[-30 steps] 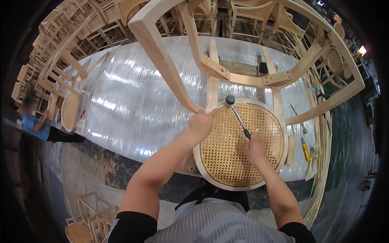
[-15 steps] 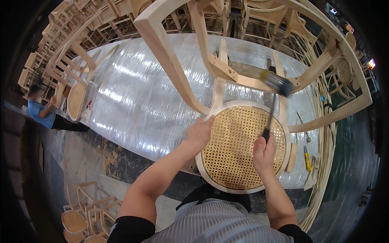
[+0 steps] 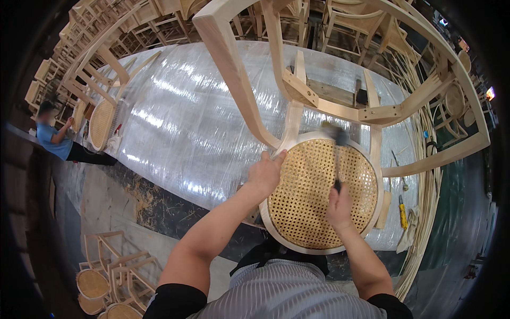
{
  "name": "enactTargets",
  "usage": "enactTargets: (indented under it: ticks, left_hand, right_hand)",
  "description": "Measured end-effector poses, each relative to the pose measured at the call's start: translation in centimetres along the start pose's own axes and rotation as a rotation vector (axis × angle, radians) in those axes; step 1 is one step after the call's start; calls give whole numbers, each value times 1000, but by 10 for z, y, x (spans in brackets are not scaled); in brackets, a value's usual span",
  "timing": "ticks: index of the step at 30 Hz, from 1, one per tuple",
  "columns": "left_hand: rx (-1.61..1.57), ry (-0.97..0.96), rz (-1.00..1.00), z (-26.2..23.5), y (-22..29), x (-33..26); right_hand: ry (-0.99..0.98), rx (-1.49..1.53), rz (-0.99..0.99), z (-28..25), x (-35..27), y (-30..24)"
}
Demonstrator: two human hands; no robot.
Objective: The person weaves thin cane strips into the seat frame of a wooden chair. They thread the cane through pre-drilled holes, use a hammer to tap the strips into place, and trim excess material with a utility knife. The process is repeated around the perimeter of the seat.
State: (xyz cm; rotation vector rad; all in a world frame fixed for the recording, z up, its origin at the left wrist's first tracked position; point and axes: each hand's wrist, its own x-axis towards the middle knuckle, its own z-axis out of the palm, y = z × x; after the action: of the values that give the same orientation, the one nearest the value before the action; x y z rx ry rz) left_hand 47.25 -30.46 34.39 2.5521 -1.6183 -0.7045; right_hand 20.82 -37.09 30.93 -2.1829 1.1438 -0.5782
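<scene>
A pale wooden chair [image 3: 289, 125] lies on its back part, its round seat of woven cane [image 3: 313, 186] facing up in front of me. My left hand [image 3: 265, 173] grips the seat's rim at the upper left, close to where a frame post joins it. Its fingertips press at the rim's edge; part of the grip is hidden. In my right hand [image 3: 340, 207] is the dark handle of a hammer. The hammer's head [image 3: 336, 134], blurred by motion, is over the far edge of the cane; whether it touches cannot be told.
Plastic film covers the worktable [image 3: 196, 122]. On the right lie a yellow-handled tool [image 3: 402, 212], a cloth [image 3: 408, 235] and long cane strips [image 3: 425, 223]. A person [image 3: 56, 135] works at the far left beside another chair [image 3: 101, 125]. Chair frames [image 3: 114, 271] stand lower left; several more crowd the back.
The hammer has swung left and downward from the right, over the seat's far rim. My right hand has shifted slightly left. My left hand keeps its place on the rim.
</scene>
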Motion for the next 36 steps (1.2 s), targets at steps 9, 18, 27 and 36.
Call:
enactTargets:
  ticks: [9,18,27,36]
  left_hand:
    - [-8,52,-82,12,-11,-3]
    - [-69,153,-136,30,0,-11]
    - [-57,215,-186,30,24,-7]
    - [-15,197,-191,42,27,-9]
  right_hand:
    - [71,217,-63,-16,13,-28]
    - [-206,161,0,-30,23,-3]
    - [-467,-60,46,-29,31,23]
    - [-464,-137,25,-32,31,31]
